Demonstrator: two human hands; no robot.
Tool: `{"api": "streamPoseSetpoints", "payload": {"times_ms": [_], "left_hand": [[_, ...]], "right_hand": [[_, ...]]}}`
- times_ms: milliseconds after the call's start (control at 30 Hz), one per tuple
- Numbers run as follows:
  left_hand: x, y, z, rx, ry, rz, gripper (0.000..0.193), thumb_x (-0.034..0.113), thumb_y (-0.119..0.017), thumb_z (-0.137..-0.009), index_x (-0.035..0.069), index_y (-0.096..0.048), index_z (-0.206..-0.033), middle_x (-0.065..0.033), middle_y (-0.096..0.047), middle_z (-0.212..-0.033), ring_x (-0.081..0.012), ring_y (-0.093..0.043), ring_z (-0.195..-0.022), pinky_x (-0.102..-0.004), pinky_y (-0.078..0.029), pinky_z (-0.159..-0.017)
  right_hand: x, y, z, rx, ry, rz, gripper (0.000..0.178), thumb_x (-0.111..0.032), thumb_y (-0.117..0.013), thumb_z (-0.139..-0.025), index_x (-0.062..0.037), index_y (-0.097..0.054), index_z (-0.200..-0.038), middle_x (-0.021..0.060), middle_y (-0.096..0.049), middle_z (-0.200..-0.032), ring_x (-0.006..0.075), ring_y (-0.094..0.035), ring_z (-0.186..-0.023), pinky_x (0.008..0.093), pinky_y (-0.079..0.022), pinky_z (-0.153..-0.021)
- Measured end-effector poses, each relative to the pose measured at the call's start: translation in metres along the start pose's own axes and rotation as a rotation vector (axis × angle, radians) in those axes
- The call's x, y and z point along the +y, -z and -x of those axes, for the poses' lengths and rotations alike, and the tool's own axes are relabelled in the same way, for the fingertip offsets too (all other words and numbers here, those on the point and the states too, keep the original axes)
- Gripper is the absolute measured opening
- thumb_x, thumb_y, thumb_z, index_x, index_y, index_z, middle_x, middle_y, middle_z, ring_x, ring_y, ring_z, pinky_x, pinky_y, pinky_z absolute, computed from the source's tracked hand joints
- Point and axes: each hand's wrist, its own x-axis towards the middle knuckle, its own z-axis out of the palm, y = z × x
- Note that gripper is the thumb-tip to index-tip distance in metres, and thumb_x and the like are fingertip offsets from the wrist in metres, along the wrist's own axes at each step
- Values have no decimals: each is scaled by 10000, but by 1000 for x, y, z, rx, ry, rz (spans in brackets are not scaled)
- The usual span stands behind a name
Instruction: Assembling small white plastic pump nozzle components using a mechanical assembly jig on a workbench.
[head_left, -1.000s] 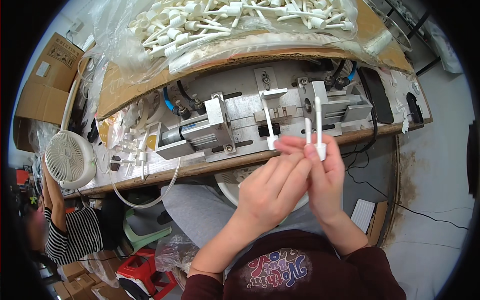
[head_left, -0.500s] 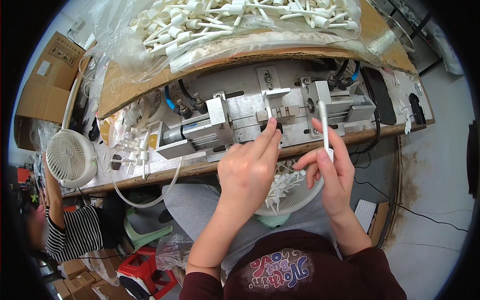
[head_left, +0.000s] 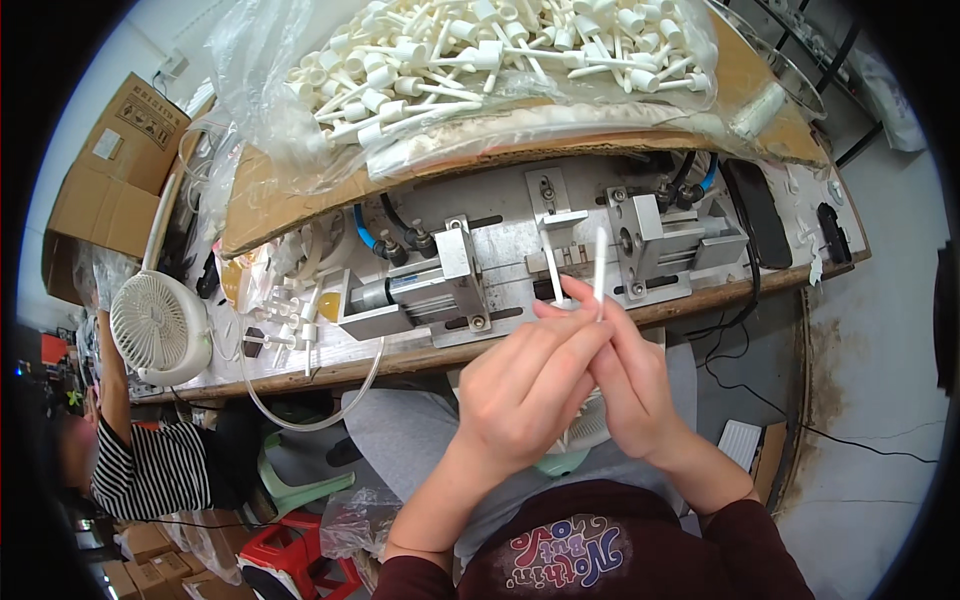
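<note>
My left hand (head_left: 525, 395) and my right hand (head_left: 632, 385) meet in front of the metal fixture, fingers drawn together. Out of their joined fingertips a slim white capped stick (head_left: 600, 268) points up; its cap end is covered by the fingers. My right hand grips it, and the left fingertips close in at its base. Just left of it, a second white capped stick (head_left: 553, 268) rests in the fixture's holder (head_left: 560, 258), its cap close to my fingers. Behind my hands, a white basket (head_left: 592, 430) on my lap is mostly hidden.
Metal clamping cylinders, left (head_left: 415, 290) and right (head_left: 690, 235), flank the holder. Above them, cardboard (head_left: 265, 205) bears a plastic bag of white capped sticks (head_left: 480, 55). A white fan (head_left: 160, 325), a tube (head_left: 300, 425) and a phone (head_left: 757, 215) are nearby. Another person (head_left: 155, 465) sits left.
My left hand has left the stick in the holder and moved right and down to meet my right hand. My right hand has shifted left with its stick. The view has shifted slightly.
</note>
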Motion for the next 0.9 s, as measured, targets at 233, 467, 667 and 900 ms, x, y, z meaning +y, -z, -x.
{"api": "streamPoseSetpoints", "payload": {"times_ms": [233, 467, 667, 900], "left_hand": [[0, 25, 5, 90, 278, -30, 428, -41, -855, -700, -10, -725, -1106, -101, -690, -1007, -195, -694, -854, -292, -631, -741], [-12, -10, 14, -171, 171, -305, 264, 94, -786, -786, 39, -741, -1040, -88, -701, -1243, -221, -684, -697, -308, -551, -632], [-21, -10, 5, -205, 83, -386, 290, 130, -805, -759, 65, -749, -1036, -60, -719, -1208, -200, -604, -560, -290, -504, -560], [-20, -14, 7, -185, 104, -366, 289, 141, -808, -763, 67, -747, -1036, -53, -726, -1191, -191, -603, -556, -289, -501, -557]], "right_hand": [[-40, 13, -106, 78, 258, 311, 247, -126, -568, -968, -18, -659, -1172, 150, -702, -1033, 286, -696, -902, 349, -526, -763], [-38, 8, -252, -109, 744, 1257, 240, -9, -654, -814, -89, -691, -1037, 67, -702, -1023, 248, -635, -1059, 380, -515, -887], [-54, 7, -262, -293, 734, 1423, 211, 1, -677, -791, -82, -652, -983, 56, -655, -979, 238, -636, -1062, 390, -536, -853], [-52, 37, -252, -371, 784, 1413, 195, 12, -655, -805, -71, -631, -979, 61, -628, -998, 271, -671, -962, 402, -552, -789]]}}
